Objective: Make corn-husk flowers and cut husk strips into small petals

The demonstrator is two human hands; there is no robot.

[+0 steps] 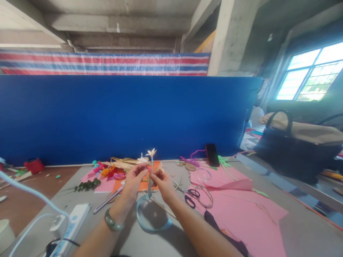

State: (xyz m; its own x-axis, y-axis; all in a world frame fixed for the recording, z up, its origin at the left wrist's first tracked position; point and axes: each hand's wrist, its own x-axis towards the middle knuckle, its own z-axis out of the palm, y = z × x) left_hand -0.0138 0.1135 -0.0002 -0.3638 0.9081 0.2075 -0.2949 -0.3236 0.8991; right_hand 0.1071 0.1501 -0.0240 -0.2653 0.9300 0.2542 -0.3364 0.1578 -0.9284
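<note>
My left hand point(134, 181) and my right hand point(162, 182) meet above the grey table point(308, 228), both pinched on the thin stem of a small cream paper flower point(151, 153) that stands upright between them. A pale blue ribbon point(152, 217) hangs from the stem and loops down onto the table under my hands. A green bracelet sits on my left wrist.
Black-handled scissors point(189, 197) lie just right of my hands on pink paper sheets point(241, 210). An orange sheet, dried straw, colourful craft bits and a green sprig point(87, 185) lie behind. A dark phone point(212, 155) leans on the blue partition. White power strip point(71, 225) at left.
</note>
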